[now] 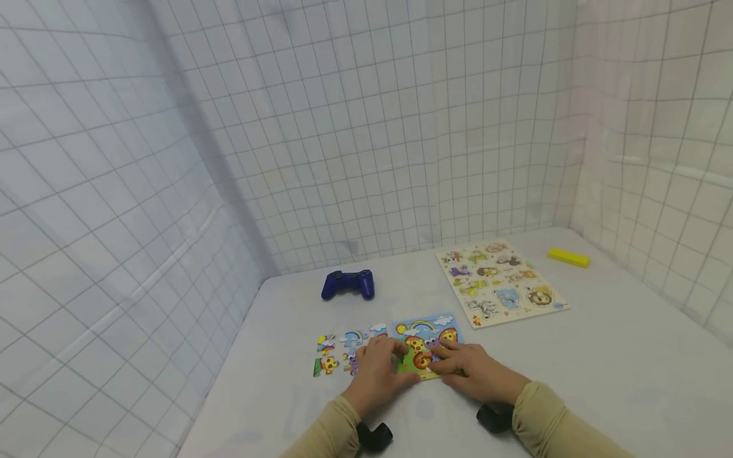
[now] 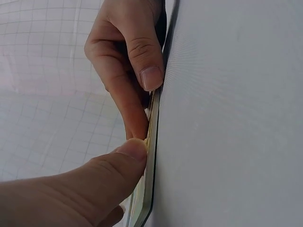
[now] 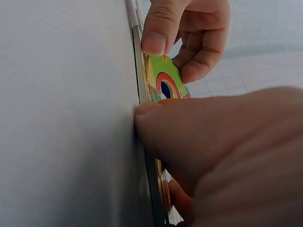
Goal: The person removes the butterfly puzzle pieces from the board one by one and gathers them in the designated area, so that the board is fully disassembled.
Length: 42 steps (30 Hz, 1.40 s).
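Observation:
A small colourful picture puzzle (image 1: 441,321) lies on the white table, showing a sun, a rainbow and a butterfly. At its left side, my left hand (image 1: 378,369) pinches a green puzzle piece (image 3: 163,71) between thumb and fingers; the right wrist view shows this piece tilted up from the board. My right hand (image 1: 478,372) rests on the puzzle's right part, fingers stretched over the pieces, thumb (image 2: 151,78) at the near edge. Loose puzzle pieces (image 1: 327,366) lie left of the board, some hidden behind my left hand.
A dark blue game controller (image 1: 347,284) lies behind the loose pieces. To the back right is a larger animal puzzle board (image 1: 501,283), with a yellow block (image 1: 569,257) beyond it. Grid-patterned white curtains (image 1: 355,140) enclose the table's back and sides.

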Tool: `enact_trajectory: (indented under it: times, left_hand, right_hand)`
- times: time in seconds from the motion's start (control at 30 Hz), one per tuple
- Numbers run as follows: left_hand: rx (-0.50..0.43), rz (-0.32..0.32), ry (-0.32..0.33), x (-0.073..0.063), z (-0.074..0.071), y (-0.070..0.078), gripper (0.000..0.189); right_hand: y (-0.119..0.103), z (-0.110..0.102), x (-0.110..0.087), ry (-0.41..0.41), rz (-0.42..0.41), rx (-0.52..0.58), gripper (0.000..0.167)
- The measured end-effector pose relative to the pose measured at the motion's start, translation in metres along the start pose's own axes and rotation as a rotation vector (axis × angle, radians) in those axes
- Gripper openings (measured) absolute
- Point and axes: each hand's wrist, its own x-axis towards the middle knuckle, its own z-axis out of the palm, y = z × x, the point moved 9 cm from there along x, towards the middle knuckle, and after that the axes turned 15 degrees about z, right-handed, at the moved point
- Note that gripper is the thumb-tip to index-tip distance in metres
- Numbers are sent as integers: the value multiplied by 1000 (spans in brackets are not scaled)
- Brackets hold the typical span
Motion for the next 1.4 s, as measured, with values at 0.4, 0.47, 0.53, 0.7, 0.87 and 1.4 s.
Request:
enact_trajectory:
  times: [0.4,0.47,0.53,0.7,0.87,1.4]
  left_hand:
    - [62,83,69,1,-7,-2,39]
    - [71,98,91,-3,-13,-2,38]
    - [70,111,111,-9,-23,-2,37]
    - [89,172,205,-47,-69,-19,44]
    - [103,109,255,-100,-110,-70,47]
    - [44,-2,-14,-129,-100,-102,31]
  right_hand:
    - [4,3,1,-30,47,27,33]
    - [5,4,1,-40,56,40,33]
    - [5,6,1,-54,66,57,34]
    - [3,8,1,-73,78,76,35]
    - [5,5,1,-67,91,69,34]
    - [13,6,2,-91,147,81,35]
